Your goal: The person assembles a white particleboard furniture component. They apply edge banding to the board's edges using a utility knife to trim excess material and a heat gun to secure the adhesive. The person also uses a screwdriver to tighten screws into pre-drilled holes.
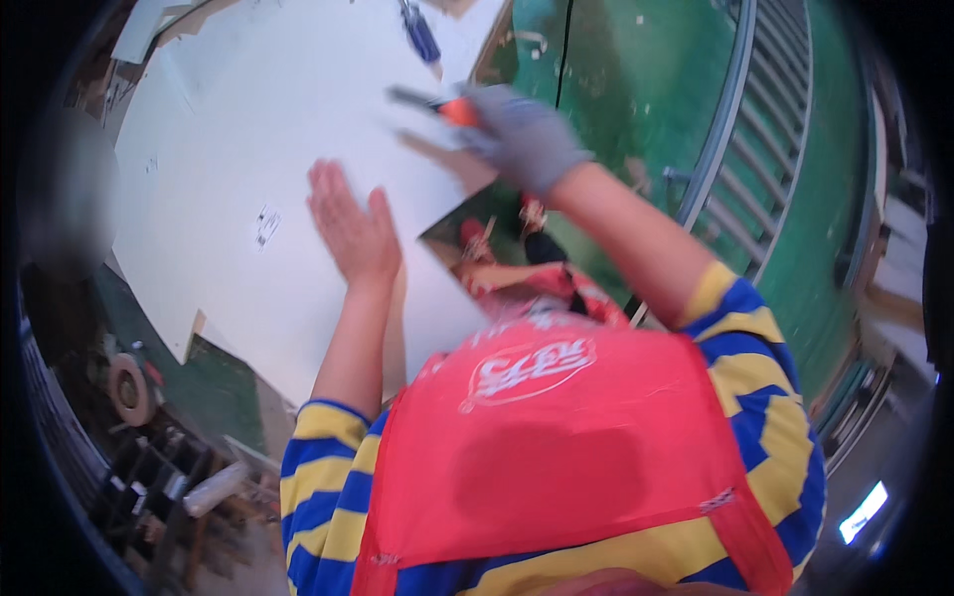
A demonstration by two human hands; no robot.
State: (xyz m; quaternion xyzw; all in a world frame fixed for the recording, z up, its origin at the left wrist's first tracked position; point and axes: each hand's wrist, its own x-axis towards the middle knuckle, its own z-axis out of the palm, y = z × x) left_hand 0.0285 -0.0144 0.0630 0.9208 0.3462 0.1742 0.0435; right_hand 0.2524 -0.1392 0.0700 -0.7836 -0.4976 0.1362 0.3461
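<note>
My left hand (353, 226) is bare and flat, fingers stretched out and thumb apart. It is over a large white panel (219, 149); whether the palm touches the surface I cannot tell. In a grey glove, my right hand (522, 134) is closed around an orange-and-black utility knife (460, 111), blurred by motion. The dark front of this knife points left, above the panel's right part. Beyond it, a dark blue handled tool (420, 38) lies on the panel near the far edge. A small printed mark (267, 226) shows left of my left hand.
Right of the panel is a green floor (636, 70) with a metal rail frame (740, 149). At the lower left are a tape roll (130, 389), a dark compartmented rack (149, 497) and a clear wrapped roll (216, 488). A dark cable (564, 55) hangs at the far side.
</note>
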